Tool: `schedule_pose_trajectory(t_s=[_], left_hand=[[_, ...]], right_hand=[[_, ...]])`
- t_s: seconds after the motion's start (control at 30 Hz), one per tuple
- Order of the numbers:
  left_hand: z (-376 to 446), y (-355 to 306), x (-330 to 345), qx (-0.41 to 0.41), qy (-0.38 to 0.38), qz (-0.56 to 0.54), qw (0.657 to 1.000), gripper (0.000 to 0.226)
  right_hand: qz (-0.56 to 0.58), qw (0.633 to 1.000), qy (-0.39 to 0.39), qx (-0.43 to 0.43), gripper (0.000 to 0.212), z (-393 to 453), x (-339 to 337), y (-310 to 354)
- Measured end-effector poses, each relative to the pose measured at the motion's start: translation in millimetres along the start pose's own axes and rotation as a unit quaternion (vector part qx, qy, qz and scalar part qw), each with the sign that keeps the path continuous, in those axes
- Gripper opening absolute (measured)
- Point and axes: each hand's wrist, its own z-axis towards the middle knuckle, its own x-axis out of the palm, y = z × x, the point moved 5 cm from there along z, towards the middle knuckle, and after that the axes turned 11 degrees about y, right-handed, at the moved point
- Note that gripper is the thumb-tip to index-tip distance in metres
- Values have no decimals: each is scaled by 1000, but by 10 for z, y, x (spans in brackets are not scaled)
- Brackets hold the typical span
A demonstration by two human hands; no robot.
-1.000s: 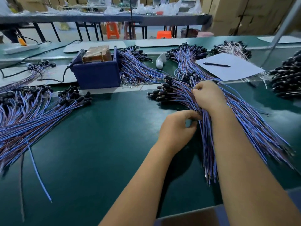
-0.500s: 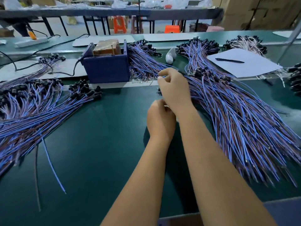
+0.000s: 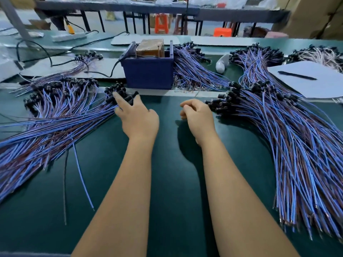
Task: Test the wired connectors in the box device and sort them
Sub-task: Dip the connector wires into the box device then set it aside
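Note:
The dark blue box device [image 3: 148, 75] stands at the far middle of the green mat, with a brown block [image 3: 150, 47] inside it. A large pile of blue and brown wires with black connectors [image 3: 55, 123] fans out on the left. A second such pile [image 3: 278, 136] lies on the right. My left hand [image 3: 136, 115] reaches left with fingers spread, its fingertips touching the black connector ends of the left pile. My right hand [image 3: 196, 114] hovers over the mat just left of the right pile, fingers loosely curled, holding nothing.
More wire bundles [image 3: 193, 71] lie behind, right of the box. A white sheet [image 3: 315, 86] with a black pen [image 3: 297, 76] sits far right. A white object [image 3: 221, 65] lies near it. Two loose wires [image 3: 81, 175] trail on the mat. A power strip [image 3: 68, 37] is far left.
Both hands have left the right pile. My left hand has swung across to the connector ends of the left pile, and my right hand has drawn back to the mat's middle.

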Motion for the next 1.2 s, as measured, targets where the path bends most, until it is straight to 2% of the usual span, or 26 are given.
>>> schedule_pose_trajectory(t_s=[0.07,0.17,0.27,0.4,0.63,0.7,0.73,0.77,0.83,0.9,0.93,1.0,1.07,1.2], left_hand=[[124,51,-12,-18,6,68,998,64],[222,160,38,-66,66,108,990,68],[209,170,41,-61,47,104,992,66],[179,185,-43,-29,-16,49,998,57],[141,187,-124,69,-74,-73,992,27],[117,108,-159,119,-86,-169,975,24],[105,66,-158,134,-74,-262,953,22],[91,12,-134,141,-42,-373,916,22],[31,-148,-62,156,61,-561,811,31],[-57,-309,8,173,183,-658,710,47],[-89,-365,37,175,243,-671,678,53],[-175,-445,101,167,371,-635,656,56],[-291,-489,191,151,483,-550,665,55],[-454,-492,363,153,597,-378,691,57]], right_hand=[[-1,1000,3,-6,28,-11,5,-4],[-1,1000,4,-12,28,-13,10,-3],[6,1000,5,-6,26,-3,4,-9],[-30,999,16,-9,24,-18,42,13],[-116,992,20,-49,22,-60,172,74],[-100,994,18,-46,22,-68,184,85],[-65,997,20,-37,22,-66,192,86],[-7,999,33,-21,22,-65,212,83],[156,983,95,16,25,-64,309,93],[299,940,157,45,41,-49,391,118],[341,922,175,52,48,-38,402,128],[389,901,178,66,54,-21,367,123],[423,892,135,85,41,-28,274,85],[457,880,79,101,18,-57,167,41]])
